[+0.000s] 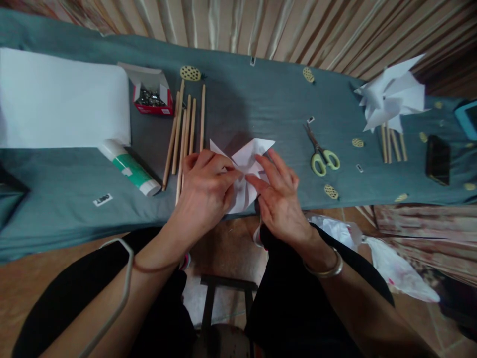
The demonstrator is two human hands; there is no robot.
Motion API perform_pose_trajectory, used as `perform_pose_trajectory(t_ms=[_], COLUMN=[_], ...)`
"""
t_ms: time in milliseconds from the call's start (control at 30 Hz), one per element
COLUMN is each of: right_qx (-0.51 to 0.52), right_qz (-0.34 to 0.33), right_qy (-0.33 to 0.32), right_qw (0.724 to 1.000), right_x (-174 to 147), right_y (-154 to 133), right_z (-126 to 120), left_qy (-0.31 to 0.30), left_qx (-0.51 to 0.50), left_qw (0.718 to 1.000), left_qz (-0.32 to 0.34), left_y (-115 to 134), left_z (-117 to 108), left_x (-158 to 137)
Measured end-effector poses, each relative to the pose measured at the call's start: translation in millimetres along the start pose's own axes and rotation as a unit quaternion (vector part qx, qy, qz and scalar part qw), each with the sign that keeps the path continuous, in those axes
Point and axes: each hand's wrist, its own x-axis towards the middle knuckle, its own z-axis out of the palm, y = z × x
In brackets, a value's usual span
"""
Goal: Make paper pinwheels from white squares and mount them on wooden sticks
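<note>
Between my two hands is a white paper pinwheel (249, 155), its corners folded toward the centre, held over the table's front edge. My left hand (208, 186) is closed on its left side, with thumb and index finger pressed at the middle. From the right, my right hand (278, 196) grips the paper, its thumb at the centre and its fingers along a folded blade. Whether a pin sits under the fingertips is hidden. Several wooden sticks (192, 127) lie just beyond my left hand. Scissors (322, 158) with green handles rest to the right.
A stack of white paper (63, 102) lies at the left, beside an open red box of metal pins (151, 99) and a green-and-white glue stick (130, 166). Finished paper pinwheels (395, 97) on sticks and a dark phone (438, 160) are at the right.
</note>
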Motion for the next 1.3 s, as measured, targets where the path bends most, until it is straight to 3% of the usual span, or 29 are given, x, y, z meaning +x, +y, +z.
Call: perform_pose_trajectory(t_ms=[200,400,833,1300], right_qx=[0.076,0.015,-0.055,0.019], right_qz=[0.022,0.018,-0.02,-0.019], right_qy=[-0.027,-0.005,-0.023,-0.027], right_qw=[0.996,1.0,0.998,0.999], right_x=[1.6,2.8,1.5,11.5], right_y=[10.0,14.7,11.0,0.8], right_z=[-10.7,-12.1,-4.2,1.4], left_qy=[-0.011,-0.003,-0.017,-0.04], left_qx=[0.009,0.022,0.016,0.032], left_qw=[1.0,1.0,1.0,0.999], left_qz=[0.006,0.01,0.01,0.007], left_y=[1.2,2.2,2.5,9.1], left_z=[2.1,3.3,6.8,9.6], left_x=[1.0,2.7,2.4,8.6])
